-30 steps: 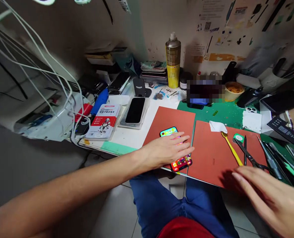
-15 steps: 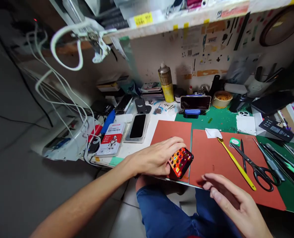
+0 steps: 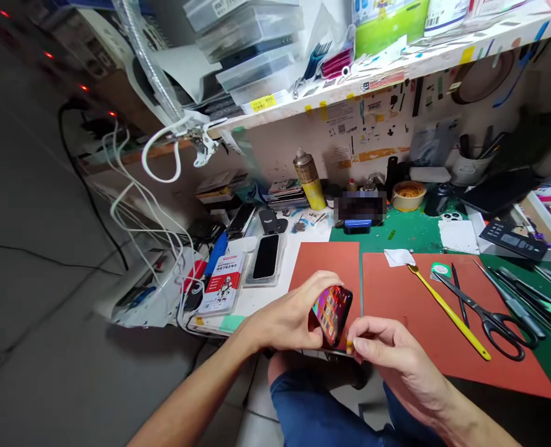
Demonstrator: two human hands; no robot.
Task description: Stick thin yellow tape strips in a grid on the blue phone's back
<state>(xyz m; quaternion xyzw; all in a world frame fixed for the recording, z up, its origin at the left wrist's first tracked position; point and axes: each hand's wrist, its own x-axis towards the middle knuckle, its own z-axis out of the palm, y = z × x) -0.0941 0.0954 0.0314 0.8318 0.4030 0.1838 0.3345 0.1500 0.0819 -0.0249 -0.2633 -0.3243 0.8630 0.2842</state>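
Note:
My left hand is wrapped around a smartphone and holds it tilted up over the front edge of a red-brown mat. The phone's screen is lit, with rows of app icons on a reddish background. Just right of the phone's lower end is my right hand, its thumb and forefinger pinched together. What they hold, if anything, is too small to make out. A yellow-handled brush and black scissors lie on a second red-brown mat, to the right of my right hand.
A boxed battery and a dark-screened phone in a clear tray lie at the left. A spray can stands at the back. Tweezers and other tools lie at the right. Above runs a loaded shelf.
My right hand has moved left to the phone and its fingers have closed into a pinch. The phone is tilted more upright in my left hand. The camera view has shifted.

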